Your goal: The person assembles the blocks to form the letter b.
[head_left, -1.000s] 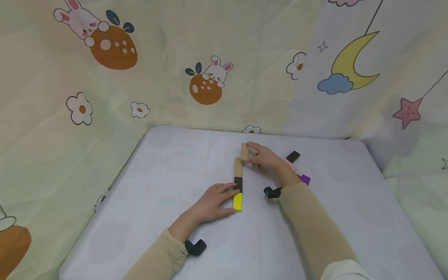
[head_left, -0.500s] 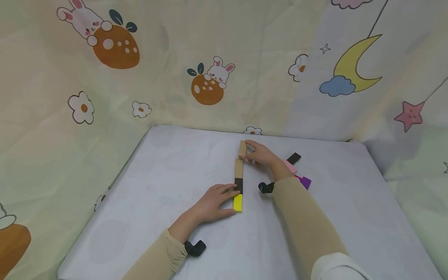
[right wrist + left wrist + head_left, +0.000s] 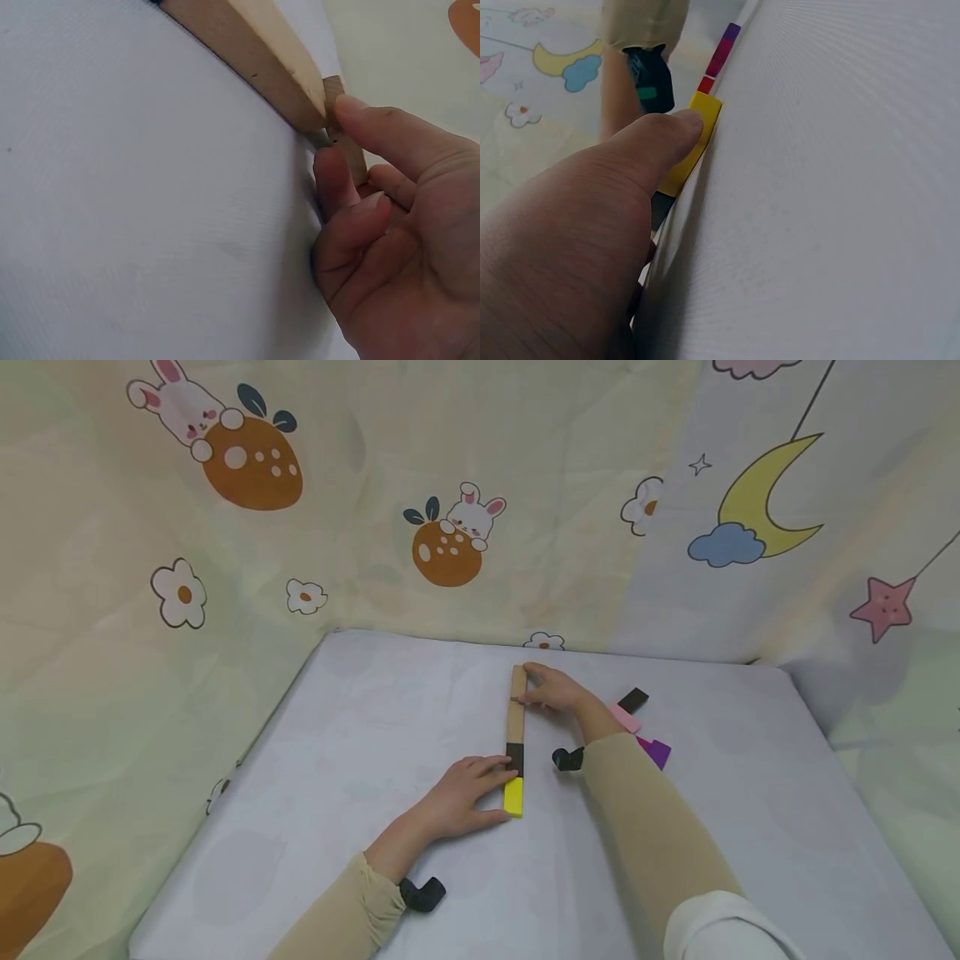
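just below centre in the head view, a yellow block (image 3: 513,800), a dark block (image 3: 516,752), a near wooden block (image 3: 515,723) and a far wooden block (image 3: 518,680) form a column. lower in the frame, the left hand (image 3: 460,799), fingers extended, touches the yellow block; above, the right hand (image 3: 558,691) pinches the far wooden block.

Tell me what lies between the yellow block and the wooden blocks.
A black block, partly covered by the left hand, in the head view.
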Motion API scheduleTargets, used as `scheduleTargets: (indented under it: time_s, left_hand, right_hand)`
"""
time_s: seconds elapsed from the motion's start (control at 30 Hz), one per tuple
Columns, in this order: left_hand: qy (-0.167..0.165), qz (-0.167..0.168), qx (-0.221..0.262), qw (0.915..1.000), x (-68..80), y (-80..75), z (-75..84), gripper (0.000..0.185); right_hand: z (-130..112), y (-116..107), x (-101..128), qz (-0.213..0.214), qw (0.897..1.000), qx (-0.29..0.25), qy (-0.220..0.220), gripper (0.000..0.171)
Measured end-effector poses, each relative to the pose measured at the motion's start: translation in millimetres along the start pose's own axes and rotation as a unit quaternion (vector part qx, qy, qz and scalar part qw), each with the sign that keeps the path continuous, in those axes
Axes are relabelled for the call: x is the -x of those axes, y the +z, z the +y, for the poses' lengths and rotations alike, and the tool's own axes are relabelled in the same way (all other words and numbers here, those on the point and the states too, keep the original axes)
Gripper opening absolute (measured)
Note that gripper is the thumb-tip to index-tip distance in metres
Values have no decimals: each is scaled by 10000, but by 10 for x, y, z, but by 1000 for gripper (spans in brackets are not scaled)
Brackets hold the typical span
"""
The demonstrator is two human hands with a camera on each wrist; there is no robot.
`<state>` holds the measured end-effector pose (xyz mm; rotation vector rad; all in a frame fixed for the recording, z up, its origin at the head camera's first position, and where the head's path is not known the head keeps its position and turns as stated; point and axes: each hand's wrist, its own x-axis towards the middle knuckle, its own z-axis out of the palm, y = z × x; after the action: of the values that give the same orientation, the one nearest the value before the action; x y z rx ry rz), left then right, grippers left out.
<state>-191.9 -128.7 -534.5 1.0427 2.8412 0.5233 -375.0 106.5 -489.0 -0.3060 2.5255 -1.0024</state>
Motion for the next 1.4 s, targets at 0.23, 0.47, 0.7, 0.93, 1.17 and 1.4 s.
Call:
scheduleTargets:
  time_s: [0.23,0.47,0.7,0.93,1.17,1.4]
  left_hand:
    - [5,2,-74,10000,-1,12,-16,65]
    - [2,-2,-89,10000,0,12,-17,66]
    - [17,25,-76,10000,-2,18,-18,65]
    - [57,60,-49,10000,-2,32,-31,65]
    - [13,16,-57,10000,-4,35,-39,66]
    - [-19,-13,-69,10000,-9,37,-36,66]
  right_hand:
    - [15,33,-12,-30,9999,-126,30,79]
    - [36,46,-10,-60,9987,-501,62,71]
    - [46,78,-8,73,9980,-630,-34,66]
    - [57,91,-12,166,9972,-724,71,65]
    - [77,99,-37,192,9975,-675,47,66]
    - [77,111,-22,181,9980,-612,-47,66]
